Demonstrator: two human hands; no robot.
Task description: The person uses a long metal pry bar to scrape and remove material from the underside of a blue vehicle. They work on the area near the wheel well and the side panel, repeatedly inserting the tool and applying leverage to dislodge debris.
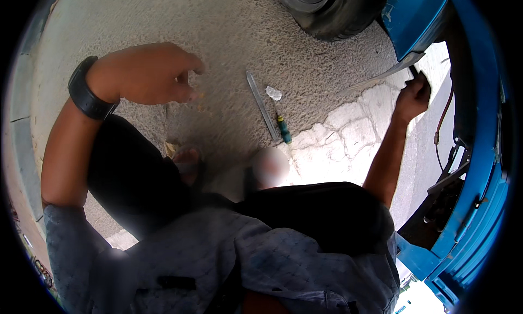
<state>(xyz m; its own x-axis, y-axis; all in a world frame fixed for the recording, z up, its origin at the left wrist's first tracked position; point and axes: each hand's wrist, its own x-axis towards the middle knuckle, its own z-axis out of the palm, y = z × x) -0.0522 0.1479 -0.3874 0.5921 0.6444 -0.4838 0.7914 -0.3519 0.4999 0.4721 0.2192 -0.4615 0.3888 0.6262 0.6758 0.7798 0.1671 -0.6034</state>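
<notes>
My left hand [150, 74], below a black wristwatch [81, 88], hovers at the left over the pavement with fingers loosely bent and apart, holding nothing. On the right, my right hand [413, 96] is closed on a thin dark bar [412, 70] just below the blue body panel [407, 22] and its pale trim strip. Between my hands, on the rough ground, lie a long flat metal tool [261, 106], a green and yellow screwdriver [283, 130] and a small crumpled whitish scrap [274, 93].
A black tyre [338, 11] is at the top. The blue vehicle's frame [485, 205] runs down the right, with a hanging cable [438, 134]. A kerb [22, 139] curves along the far left. My bent knees and sandalled foot [186, 162] are below.
</notes>
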